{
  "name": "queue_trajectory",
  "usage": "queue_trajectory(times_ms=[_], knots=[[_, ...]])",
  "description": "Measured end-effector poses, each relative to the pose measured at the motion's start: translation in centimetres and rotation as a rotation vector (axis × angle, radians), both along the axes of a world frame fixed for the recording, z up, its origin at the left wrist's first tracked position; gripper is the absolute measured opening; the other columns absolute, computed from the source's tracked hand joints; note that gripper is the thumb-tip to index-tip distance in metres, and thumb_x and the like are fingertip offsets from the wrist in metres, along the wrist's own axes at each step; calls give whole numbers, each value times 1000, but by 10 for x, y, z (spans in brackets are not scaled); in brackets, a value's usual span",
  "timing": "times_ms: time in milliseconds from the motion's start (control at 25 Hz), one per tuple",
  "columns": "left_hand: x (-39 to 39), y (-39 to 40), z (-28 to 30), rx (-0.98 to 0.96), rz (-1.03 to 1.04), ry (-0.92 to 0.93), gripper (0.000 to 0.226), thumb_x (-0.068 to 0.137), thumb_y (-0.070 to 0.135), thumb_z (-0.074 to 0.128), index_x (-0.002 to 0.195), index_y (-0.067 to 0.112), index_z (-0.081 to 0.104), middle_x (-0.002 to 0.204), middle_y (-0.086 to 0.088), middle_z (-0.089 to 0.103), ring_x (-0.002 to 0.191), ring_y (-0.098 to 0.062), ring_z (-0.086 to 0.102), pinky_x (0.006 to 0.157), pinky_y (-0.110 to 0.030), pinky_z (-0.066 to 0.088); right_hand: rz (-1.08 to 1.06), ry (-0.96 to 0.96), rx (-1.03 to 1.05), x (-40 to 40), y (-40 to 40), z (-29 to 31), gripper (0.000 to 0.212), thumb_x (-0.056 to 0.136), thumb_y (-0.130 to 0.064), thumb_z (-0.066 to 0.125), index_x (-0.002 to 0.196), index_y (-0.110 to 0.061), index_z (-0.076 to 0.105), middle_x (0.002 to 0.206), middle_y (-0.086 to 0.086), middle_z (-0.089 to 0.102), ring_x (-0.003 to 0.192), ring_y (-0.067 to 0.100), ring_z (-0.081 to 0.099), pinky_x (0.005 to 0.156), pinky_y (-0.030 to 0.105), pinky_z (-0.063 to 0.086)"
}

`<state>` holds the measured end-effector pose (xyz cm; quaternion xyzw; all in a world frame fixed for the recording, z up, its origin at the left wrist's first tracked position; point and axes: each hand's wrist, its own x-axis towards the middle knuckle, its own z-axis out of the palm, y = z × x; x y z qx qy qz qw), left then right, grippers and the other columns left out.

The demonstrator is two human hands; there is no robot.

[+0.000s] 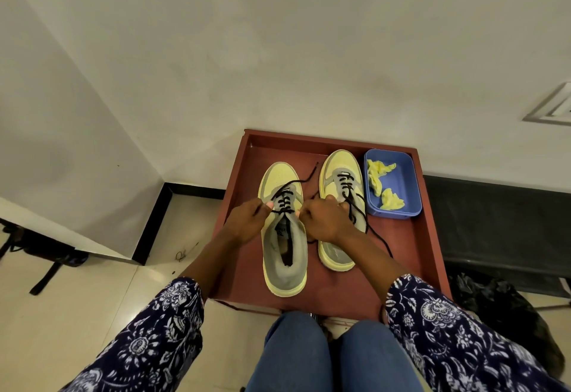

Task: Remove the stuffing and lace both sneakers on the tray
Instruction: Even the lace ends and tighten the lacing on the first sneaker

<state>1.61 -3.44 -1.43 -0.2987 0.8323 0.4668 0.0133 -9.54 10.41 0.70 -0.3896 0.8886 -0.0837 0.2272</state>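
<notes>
**Both hands on the laces of the left sneaker**

My left hand [247, 221] and right hand [321, 221] were curled at either side of the left sneaker [282, 237], each pinching an end of its black lace [285, 197] and pulling it taut across the tongue at the upper eyelets. One loose lace end ran from the crossing toward the far side of the tray, ending between the two toes. The sneaker, yellow and grey, lay on the red-brown tray [429, 237] with its long axis running away from me, toe to the far wall and heel nearest my knees; its opening showed a dark insole.

Just beside it on the right stood the right sneaker [340, 181], set parallel, toe also pointing away and placed a little farther out. Its black lace [360, 215] was threaded through the lower eyelets, and the free ends trailed down over its outer side onto the tray floor.

In the tray's far right corner, touching the right sneaker's toe, sat a blue plastic bin [401, 203] holding crumpled yellow stuffing paper [381, 181] in several wads. My patterned sleeves and blue jeans filled the foreground.
</notes>
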Motion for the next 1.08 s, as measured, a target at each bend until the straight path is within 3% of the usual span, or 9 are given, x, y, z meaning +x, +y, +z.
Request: queue_trajectory(times_ms=[80,120,240,360,520,640,800,920,1080], knots=[[0,6,3,196,129,139,38,94,41,44,70,10,47,59,-1,46,52,-13,41,52,-26,37,-77,-111,-206,2,2,-3,38,97,-34,40,68,-11,52,74,9,56,84,26,56,78,37,37],[-1,9,5,289,190,203,39,93,40,46,74,6,51,60,-3,46,51,-13,41,50,-24,37,-124,-176,-301,4,3,-4,42,97,-35,42,64,-10,48,68,8,50,72,22,53,71,34,37],[-5,18,12,530,309,353,36,94,34,47,78,5,61,72,-4,60,64,-12,56,61,-25,41,-330,-387,-531,12,1,-5,43,95,-40,45,73,-3,53,78,13,53,71,18,49,69,31,39],[-9,21,12,693,378,443,32,96,30,43,75,11,59,73,-4,64,74,-22,52,68,-30,39,-470,-610,-687,18,-4,-8,33,94,-39,47,85,-9,57,80,5,56,74,14,50,70,33,43],[-14,26,7,692,409,441,18,99,16,38,84,14,49,79,-3,57,74,-15,55,68,-24,48,-497,-724,-771,23,-12,-8,13,98,-21,41,98,-17,54,87,-5,59,68,-4,54,65,15,42],[-17,29,6,619,407,411,17,97,3,36,95,12,50,85,-3,57,74,-10,55,61,-14,53,-517,-782,-779,25,-16,-11,21,99,-8,36,115,-9,50,78,-3,59,50,-10,54,50,6,40],[-21,31,0,603,431,422,23,96,-1,37,105,11,54,86,-6,60,73,-11,57,69,-18,53,-533,-788,-789,24,-22,-22,29,98,-5,37,123,-10,52,83,5,62,76,5,62,74,19,50],[-26,28,-3,583,516,390,15,93,-1,46,104,8,51,78,-7,60,65,-11,57,62,-19,52,-517,-769,-786,21,-23,-23,23,96,-4,42,112,-16,53,85,8,64,87,17,63,88,32,52],[-29,23,-1,580,609,343,10,87,-2,57,90,5,50,73,-8,58,51,-7,57,48,-16,48,-482,-765,-755,17,-18,-15,29,93,0,47,91,-25,33,74,1,60,65,0,59,56,9,44]])
